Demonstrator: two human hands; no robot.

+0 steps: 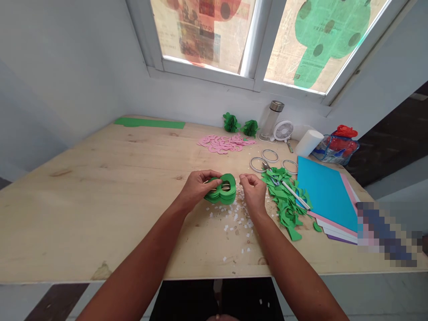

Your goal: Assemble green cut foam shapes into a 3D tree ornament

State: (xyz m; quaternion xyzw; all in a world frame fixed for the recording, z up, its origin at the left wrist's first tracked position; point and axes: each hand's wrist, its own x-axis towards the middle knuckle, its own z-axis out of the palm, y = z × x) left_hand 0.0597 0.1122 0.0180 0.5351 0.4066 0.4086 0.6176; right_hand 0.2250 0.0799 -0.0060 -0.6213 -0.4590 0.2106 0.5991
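Green paper stack (228, 197) in the left hand (195, 191)

A green strip (150, 123) lies at the table's (83, 200) far left edge. Next, the left hand grips the stack, which sits over the table's middle, pink cutouts (220, 144) behind it and white bits (236, 217) scattered below. Just beside it, the right hand (254, 191) is pinched closed; whether anything small is in it, I cannot tell. Green scraps (288, 216) and a blue sheet (326, 191) lie farther right.

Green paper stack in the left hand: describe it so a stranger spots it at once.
At the wooden table, find the left hand, nearer than the pink pile. It holds the stack: layered, rounded, with an opening, unlike the loose green scraps rightward.
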